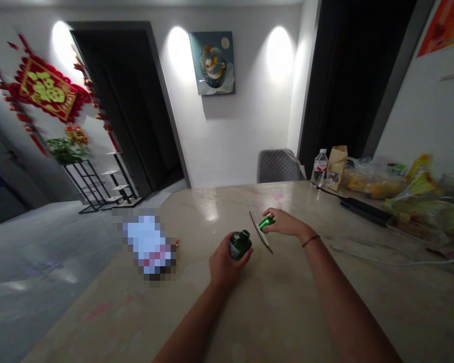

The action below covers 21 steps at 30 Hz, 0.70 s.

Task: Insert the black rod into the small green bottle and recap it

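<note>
— Left hand (227, 264)?
— Clenched around a dark green glass bottle (240, 244), neck tilted up, over a beige marble countertop (272, 312).
— Right hand (285, 223)?
— Pinching a short shiny green cylinder (267, 223), apparently kept just beside the bottle's mouth for easy reach.

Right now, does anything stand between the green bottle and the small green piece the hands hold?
Only a thin dark strip, apparently lying on the tabletop, crosses the gap between the green bottle in the left hand and the small green piece in the right hand.
</note>
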Motion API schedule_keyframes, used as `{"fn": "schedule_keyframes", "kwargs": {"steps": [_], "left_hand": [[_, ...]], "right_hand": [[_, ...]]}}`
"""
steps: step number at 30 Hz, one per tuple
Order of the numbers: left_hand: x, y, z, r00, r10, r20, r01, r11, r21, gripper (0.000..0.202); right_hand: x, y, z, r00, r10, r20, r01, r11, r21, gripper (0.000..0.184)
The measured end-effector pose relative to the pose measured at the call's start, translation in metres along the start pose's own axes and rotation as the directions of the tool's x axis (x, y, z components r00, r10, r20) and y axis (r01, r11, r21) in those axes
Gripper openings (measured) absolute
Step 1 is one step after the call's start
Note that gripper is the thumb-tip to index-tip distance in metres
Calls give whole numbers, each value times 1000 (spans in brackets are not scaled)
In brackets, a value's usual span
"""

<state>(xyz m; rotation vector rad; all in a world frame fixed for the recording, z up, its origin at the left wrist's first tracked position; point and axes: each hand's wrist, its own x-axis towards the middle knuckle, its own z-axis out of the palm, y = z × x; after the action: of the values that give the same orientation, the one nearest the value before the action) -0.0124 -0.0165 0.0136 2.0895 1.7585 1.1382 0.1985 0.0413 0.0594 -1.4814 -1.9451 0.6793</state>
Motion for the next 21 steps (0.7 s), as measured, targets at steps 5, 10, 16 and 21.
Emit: {"fn": "schedule_keyframes", "kwargs": {"steps": [5,10,16,21], "left_hand": [[0,-2,1,1000,15,-2,-15,1000,6,57],[0,-3,2,999,34,-17,-34,999,11,57],[0,-2,1,999,40,-24,-40,999,14,57],[0,-2,2,1000,16,-5,-16,1000,13,58]], "right_hand": [[6,39,11,994,111,6,-110,992,-63,42],[6,48,18,990,127,56,-124,991,-50,32],[7,49,18,990,134,40,-130,987,-98,29],[10,51,20,987,160,6,-157,978,-137,34]]}}
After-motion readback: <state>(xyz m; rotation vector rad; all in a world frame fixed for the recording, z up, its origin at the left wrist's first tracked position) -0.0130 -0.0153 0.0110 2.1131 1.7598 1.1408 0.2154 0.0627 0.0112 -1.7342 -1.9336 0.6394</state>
